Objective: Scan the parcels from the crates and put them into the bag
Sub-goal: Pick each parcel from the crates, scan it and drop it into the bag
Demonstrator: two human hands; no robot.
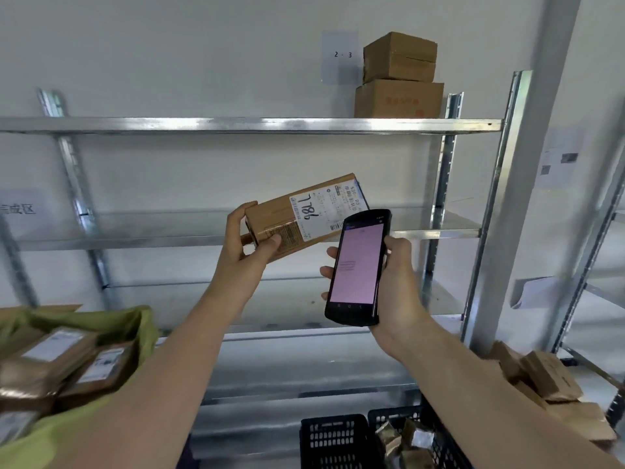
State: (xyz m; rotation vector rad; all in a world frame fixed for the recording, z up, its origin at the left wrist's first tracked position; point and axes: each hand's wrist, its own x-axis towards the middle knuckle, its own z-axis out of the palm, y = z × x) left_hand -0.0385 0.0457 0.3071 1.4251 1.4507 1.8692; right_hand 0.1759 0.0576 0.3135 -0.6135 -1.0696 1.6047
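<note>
My left hand [248, 243] grips the near end of a brown cardboard parcel [304, 214], held up in front of the shelves with its white shipping label facing me. Just right of it, my right hand [395, 282] holds a black handheld scanner [356, 265] upright, its pink screen lit and its top edge overlapping the parcel's lower right corner. A green bag [101, 324] at the lower left holds several labelled parcels [50, 360]. Black plastic crates [333, 438] sit at the bottom, the right one holding several small parcels [402, 438].
A metal shelving rack [250, 125] fills the view ahead. Two stacked cardboard boxes [399, 76] stand on its top shelf at the right. A grey upright post [527, 184] rises at the right. More brown boxes [548, 380] lie at the lower right.
</note>
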